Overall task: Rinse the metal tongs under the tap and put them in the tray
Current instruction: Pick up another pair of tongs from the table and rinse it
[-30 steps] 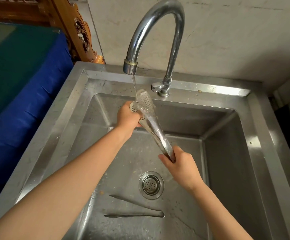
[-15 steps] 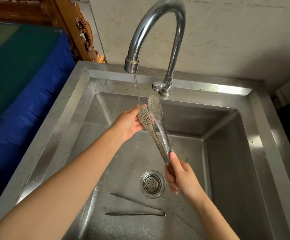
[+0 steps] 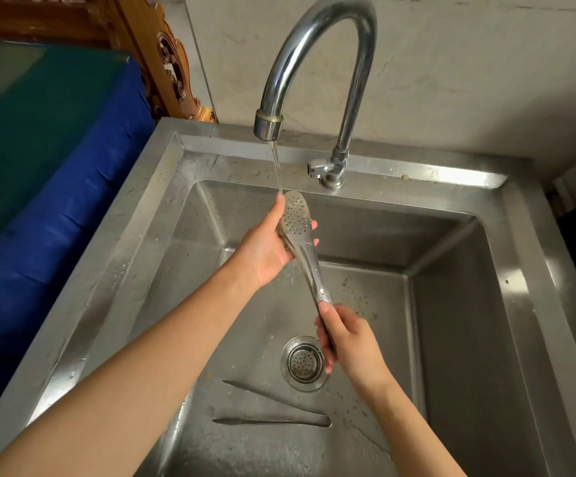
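Left hand [image 3: 266, 247] cupped around the perforated head of the metal tongs [image 3: 305, 256], thumb along one edge, fingertips showing past the other; right hand [image 3: 348, 339] closed on the handle end, toward 5 o'clock of the left hand; tongs squeezed together, slanting up toward 11 o'clock, held above the sink [image 3: 469, 304] basin. Thin water stream [image 3: 277, 166] falls from the tap [image 3: 317, 46] spout at 12 o'clock onto the tip of the head. Drain strainer [image 3: 303, 363] just beside the right hand; a second pair of tongs [image 3: 272, 413] lies on the basin floor at 6 o'clock. Blue cover [image 3: 38, 218] at 9 o'clock.
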The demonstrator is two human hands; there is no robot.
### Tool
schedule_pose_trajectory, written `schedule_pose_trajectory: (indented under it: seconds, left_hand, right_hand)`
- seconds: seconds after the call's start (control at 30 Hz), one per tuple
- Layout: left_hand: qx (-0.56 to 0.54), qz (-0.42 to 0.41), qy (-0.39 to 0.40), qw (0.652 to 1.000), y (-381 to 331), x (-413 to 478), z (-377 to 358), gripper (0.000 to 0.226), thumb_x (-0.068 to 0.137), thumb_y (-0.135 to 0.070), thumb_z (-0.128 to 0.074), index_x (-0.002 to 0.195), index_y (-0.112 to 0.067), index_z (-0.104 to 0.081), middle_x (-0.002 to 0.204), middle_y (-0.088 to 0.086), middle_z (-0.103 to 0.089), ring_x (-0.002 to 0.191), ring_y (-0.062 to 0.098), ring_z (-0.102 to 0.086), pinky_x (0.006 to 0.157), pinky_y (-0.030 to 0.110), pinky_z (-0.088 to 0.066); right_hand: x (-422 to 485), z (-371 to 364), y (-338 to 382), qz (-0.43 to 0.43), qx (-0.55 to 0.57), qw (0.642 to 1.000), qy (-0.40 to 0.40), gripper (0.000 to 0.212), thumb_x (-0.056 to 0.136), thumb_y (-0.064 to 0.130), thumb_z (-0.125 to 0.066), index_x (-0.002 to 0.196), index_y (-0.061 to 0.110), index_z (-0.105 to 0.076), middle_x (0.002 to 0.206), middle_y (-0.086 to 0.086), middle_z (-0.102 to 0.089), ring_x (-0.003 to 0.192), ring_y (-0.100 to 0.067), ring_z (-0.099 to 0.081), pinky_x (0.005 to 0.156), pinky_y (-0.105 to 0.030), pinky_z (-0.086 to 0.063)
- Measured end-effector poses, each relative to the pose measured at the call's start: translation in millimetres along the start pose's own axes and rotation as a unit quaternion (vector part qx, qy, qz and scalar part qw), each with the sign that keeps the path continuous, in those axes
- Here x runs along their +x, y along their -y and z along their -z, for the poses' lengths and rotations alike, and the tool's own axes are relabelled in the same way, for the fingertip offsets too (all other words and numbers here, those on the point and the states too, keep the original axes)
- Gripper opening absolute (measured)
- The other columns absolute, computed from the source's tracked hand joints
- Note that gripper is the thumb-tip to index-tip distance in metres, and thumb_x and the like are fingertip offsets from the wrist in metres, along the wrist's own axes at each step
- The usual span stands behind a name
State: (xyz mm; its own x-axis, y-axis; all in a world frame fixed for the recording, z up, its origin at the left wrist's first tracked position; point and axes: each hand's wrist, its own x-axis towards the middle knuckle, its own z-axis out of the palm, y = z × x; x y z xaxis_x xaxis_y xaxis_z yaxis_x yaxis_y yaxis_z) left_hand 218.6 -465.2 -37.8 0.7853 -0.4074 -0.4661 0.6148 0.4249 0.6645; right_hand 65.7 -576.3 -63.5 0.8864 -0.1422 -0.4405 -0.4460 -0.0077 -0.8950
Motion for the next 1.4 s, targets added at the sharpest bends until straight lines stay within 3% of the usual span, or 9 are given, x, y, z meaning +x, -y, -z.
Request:
schedule_pose_trajectory:
  seconds: [0.23,0.4,0.53,0.67,0.8,1.0,1.2,1.3,1.4]
  left_hand:
    - [-0.082,-0.027,0.016,0.996,-2.8,2.7,0.0,0.024,0.096,-0.021,-0.044,0.114,-0.009,-0.055,0.113,0.014,-0.061,0.093,0.030,-0.069,0.078,0.047,-0.057]
    - [-0.094,-0.033,0.002,0.995,-3.3,1.7,0.2,0.024,0.096,-0.022,-0.043,0.113,-0.009,-0.053,0.107,0.015,-0.061,0.087,0.027,-0.071,0.074,0.046,-0.058]
    - [-0.053,-0.037,-0.013,0.998,-6.1,-0.3,2.1,0.025,0.097,-0.024,-0.042,0.115,-0.010,-0.053,0.099,0.015,-0.064,0.089,0.027,-0.068,0.071,0.042,-0.059]
    - [-0.017,-0.036,-0.022,0.999,-12.0,-2.8,4.8,0.026,0.097,-0.025,-0.042,0.115,-0.013,-0.055,0.099,0.013,-0.065,0.089,0.026,-0.065,0.074,0.040,-0.058]
    - [-0.008,-0.040,-0.019,0.999,-17.3,-4.4,5.1,0.017,0.096,-0.018,-0.045,0.106,-0.015,-0.058,0.087,0.007,-0.069,0.083,0.019,-0.068,0.075,0.038,-0.057]
    - [-0.006,-0.059,-0.037,0.998,-21.1,-4.2,1.6,0.033,0.093,-0.011,-0.049,0.126,-0.010,-0.047,0.088,0.005,-0.060,0.087,0.020,-0.062,0.085,0.040,-0.053]
    - [0.063,-0.107,-0.124,0.984,-19.4,3.9,-21.9,0.025,0.081,-0.020,-0.069,0.088,-0.018,-0.044,0.070,-0.004,-0.049,0.049,0.005,-0.046,0.050,0.021,-0.042]
    - [0.014,-0.108,-0.103,0.989,-23.4,9.0,-32.2,0.019,0.091,-0.033,-0.053,0.085,-0.015,-0.051,0.061,-0.005,-0.036,0.039,0.003,-0.034,0.036,0.017,-0.030]
    - [-0.046,-0.095,-0.043,0.993,-26.5,8.6,-30.9,0.029,0.096,-0.034,-0.041,0.098,-0.011,-0.058,0.064,-0.002,-0.044,0.040,0.005,-0.039,0.035,0.017,-0.031]
  right_hand:
    - [5.2,2.2,3.5,0.037,-0.072,0.994,-0.073,0.037,0.091,0.034,-0.052,0.071,0.003,-0.051,0.051,-0.006,-0.045,0.034,-0.012,-0.037,0.032,-0.020,-0.037]
    - [8.0,3.0,4.2,0.069,-0.151,0.979,-0.114,0.038,0.088,0.042,-0.052,0.064,0.014,-0.045,0.053,-0.005,-0.048,0.045,-0.021,-0.042,0.045,-0.042,-0.046]
    - [10.6,2.4,3.6,0.088,-0.179,0.971,-0.133,0.038,0.088,0.043,-0.053,0.058,0.025,-0.038,0.045,0.006,-0.041,0.040,-0.008,-0.037,0.043,-0.028,-0.040]
    - [14.5,1.7,5.1,0.112,-0.199,0.962,-0.147,0.042,0.089,0.039,-0.053,0.055,0.027,-0.032,0.042,0.007,-0.036,0.041,-0.004,-0.040,0.042,-0.017,-0.032]
    - [19.1,-2.6,4.3,0.116,-0.235,0.954,-0.146,0.038,0.090,0.041,-0.050,0.060,0.026,-0.035,0.043,0.007,-0.039,0.042,-0.005,-0.043,0.039,-0.019,-0.030]
    - [23.9,-9.1,7.8,0.102,-0.273,0.949,-0.124,0.034,0.092,0.045,-0.043,0.066,0.026,-0.034,0.051,0.005,-0.047,0.046,-0.017,-0.044,0.045,-0.031,-0.033]
    - [25.0,-13.6,15.3,0.141,-0.428,0.882,-0.136,0.029,0.095,0.042,-0.036,0.081,0.017,-0.030,0.080,-0.009,-0.064,0.073,-0.039,-0.060,0.054,-0.034,-0.034]
    - [23.1,-11.0,23.6,0.148,-0.337,0.927,-0.067,0.030,0.091,0.038,-0.049,0.080,0.013,-0.037,0.064,-0.001,-0.059,0.054,-0.027,-0.055,0.050,-0.033,-0.038]
    - [22.9,-0.4,30.1,0.072,-0.026,0.995,0.070,0.040,0.086,0.035,-0.059,0.084,-0.002,-0.047,0.050,0.004,-0.054,0.032,-0.014,-0.044,0.036,-0.022,-0.038]
